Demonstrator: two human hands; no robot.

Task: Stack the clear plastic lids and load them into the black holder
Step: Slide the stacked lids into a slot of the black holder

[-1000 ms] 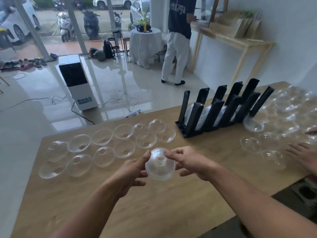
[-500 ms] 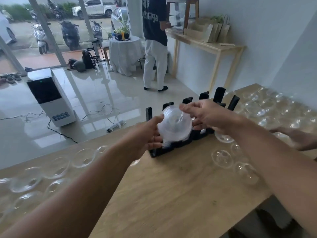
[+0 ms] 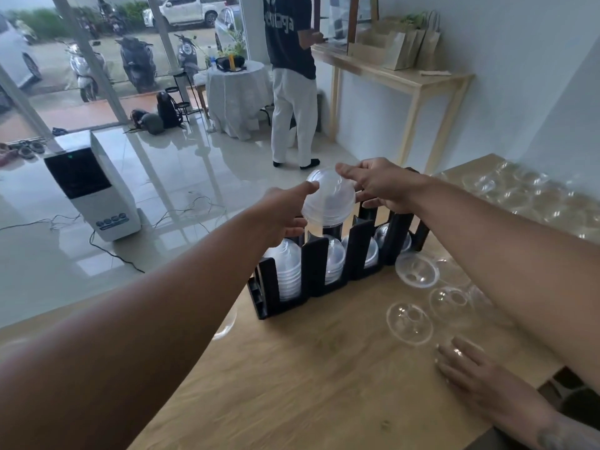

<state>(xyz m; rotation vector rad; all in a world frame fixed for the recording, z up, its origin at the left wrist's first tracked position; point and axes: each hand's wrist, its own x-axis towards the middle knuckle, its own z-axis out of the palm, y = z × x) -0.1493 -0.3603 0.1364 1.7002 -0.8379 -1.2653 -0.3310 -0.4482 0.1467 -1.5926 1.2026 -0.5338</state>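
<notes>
Risk first: stack of lids (image 3: 328,199) is held over the black holder (image 3: 328,271), above a slot that already has lids in it, domes up. If the stack goes down tilted, I'd guess the rim catches a black upright and the stack splays or the nested lids slide apart; clear plastic looks slick and light, so a loose hold could let the bottom ones drop out. Uneven pressure from the two sides could also pop the stack sideways, off the holder's far side toward the floor. Holder itself looks light; a knock from a wrist might shift it on the wooden table (image 3: 318,384). Left hand (image 3: 282,216): fingers extended toward the stack's left side, thumb up near the dome top, touching it; more a flat support than a full wrap, as far as can be seen. Right hand (image 3: 380,186): curled over the stack's right/top side, fingertips on the dome, palm above the holder's back uprights; gripping the stack. Stack sits between both hands, clear of the holder, not yet seated. Loose lids (image 3: 409,323) lie on the table just right of the holder, more farther right by the wall. Another person's hand (image 3: 470,368) rests flat on the table, near side, right of the holder, well apart from the stack. Holder's left slots hold lid stacks (image 3: 287,274); right-end slot contents unclear.
</notes>
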